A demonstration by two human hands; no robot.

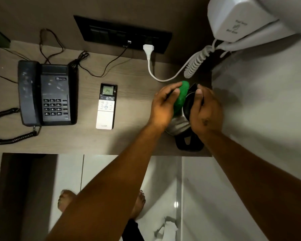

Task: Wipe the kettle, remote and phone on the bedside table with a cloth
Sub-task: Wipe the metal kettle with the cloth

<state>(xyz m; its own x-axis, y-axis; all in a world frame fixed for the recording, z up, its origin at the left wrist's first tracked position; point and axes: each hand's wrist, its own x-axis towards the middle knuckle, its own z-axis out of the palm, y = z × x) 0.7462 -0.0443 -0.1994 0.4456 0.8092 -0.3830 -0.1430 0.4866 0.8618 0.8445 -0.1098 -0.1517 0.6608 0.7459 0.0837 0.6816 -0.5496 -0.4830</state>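
Note:
A steel kettle (179,123) with a black lid and base stands at the right end of the wooden bedside table (129,140). My left hand (163,106) presses a green cloth (182,96) against the kettle's left side. My right hand (207,112) grips the kettle's top and right side, hiding much of it. The white remote (106,112), its display lit, lies flat in the middle of the table. The black corded phone (45,94) sits at the left end, smudged with dust.
A white plug and cord (149,54) runs from the black wall socket panel (123,33) to the kettle. A white wall-mounted hair dryer (240,20) with a coiled cord hangs at the upper right. Thin phone wires trail along the back. My bare feet are on the tiled floor below.

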